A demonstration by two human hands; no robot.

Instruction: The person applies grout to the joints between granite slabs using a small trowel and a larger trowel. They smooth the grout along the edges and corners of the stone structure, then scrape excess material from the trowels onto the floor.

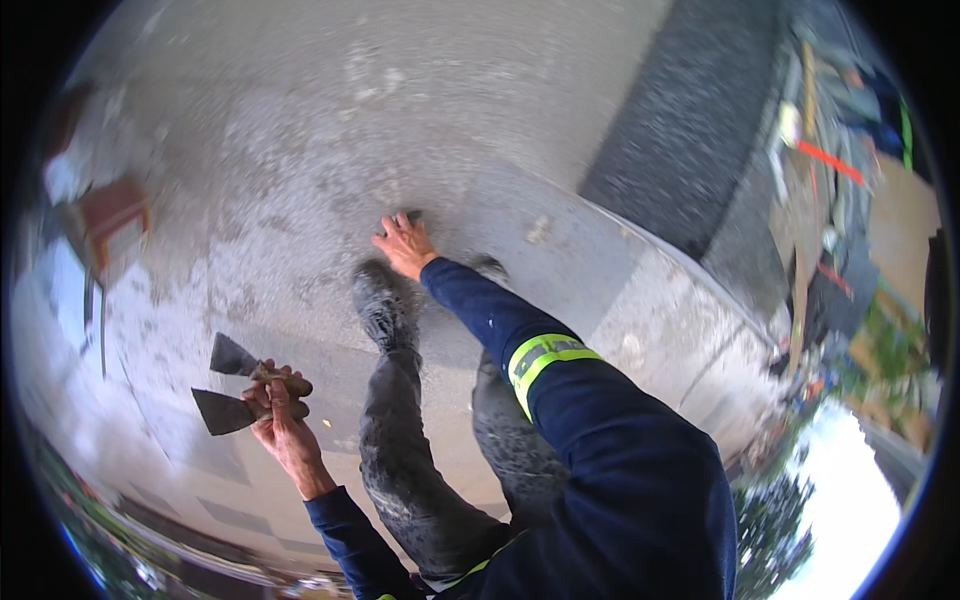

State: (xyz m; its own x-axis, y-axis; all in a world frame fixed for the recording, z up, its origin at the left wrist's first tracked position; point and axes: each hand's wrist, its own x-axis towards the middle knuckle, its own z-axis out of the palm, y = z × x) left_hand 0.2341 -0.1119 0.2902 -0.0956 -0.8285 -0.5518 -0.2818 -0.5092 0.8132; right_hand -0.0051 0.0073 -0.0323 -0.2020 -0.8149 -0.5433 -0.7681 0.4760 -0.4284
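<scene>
Two putty knives are gripped together in my left hand point(286, 430), at the lower left. The upper putty knife point(233, 356) and the lower putty knife point(222, 411) both have wide grey blades pointing left, with worn handles under my fingers. My right hand point(406, 247) reaches down to the dusty grey floor point(300, 180), just ahead of my shoes. Its fingers are bent around a small dark piece point(414, 215), mostly hidden, whose kind I cannot make out.
My dusty boot point(377, 305) stands close to my right hand. A dark grey strip point(690, 130) runs along the right, beside a pale raised edge point(650, 235). Boards and mixed materials point(830, 200) lie beyond it. A reddish box-like object point(112, 222) stands at the far left.
</scene>
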